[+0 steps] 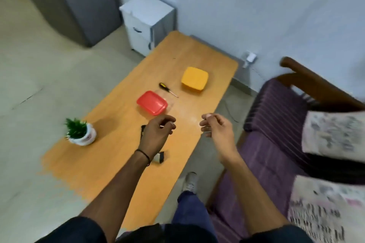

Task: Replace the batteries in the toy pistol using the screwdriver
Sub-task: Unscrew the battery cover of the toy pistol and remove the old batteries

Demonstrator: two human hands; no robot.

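Left hand [158, 131]: fingers loosely curled, empty — above the table [110, 156].
Right hand [216, 128]: half-curled; grip unclear.
Toy pistol [159, 157]: near, mostly hidden under left wrist.
Screwdriver [167, 89]: far — between red box [152, 102] and yellow box [195, 78].

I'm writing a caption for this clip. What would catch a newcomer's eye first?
Two bare hands, left hand and right hand, hover over a long orange table. Beyond them lie a red lidded box and a yellow box, with a small screwdriver between them.
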